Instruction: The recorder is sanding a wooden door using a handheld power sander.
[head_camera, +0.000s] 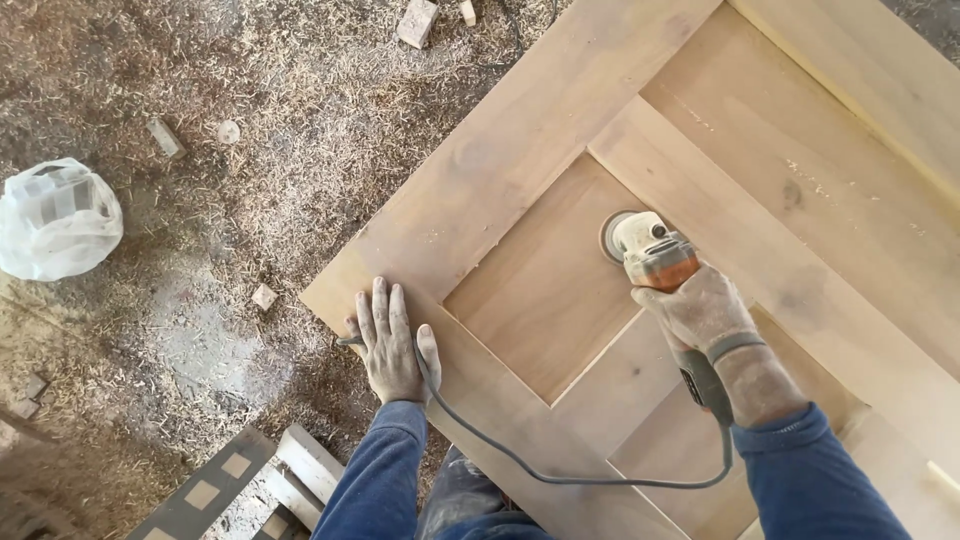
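A large pale wooden door (520, 130) with recessed panels lies flat in front of me. My left hand (391, 340) rests flat on its near frame rail, fingers spread a little, with a grey power cable (560, 478) running under the palm. My right hand (700, 308) grips the body of an orange and grey angle sander (655, 250). The sander's round disc (612, 232) sits on the upper right corner of a recessed panel (545, 285). Dust coats both hands. The cable loops back to the sander's tail by my right wrist.
Sawdust and wood shavings cover the floor (250, 200) to the left. A white plastic bag (55, 218) lies at far left. Small wood offcuts (418, 20) are scattered about. A wooden pallet-like frame (250, 485) stands near my legs at the bottom.
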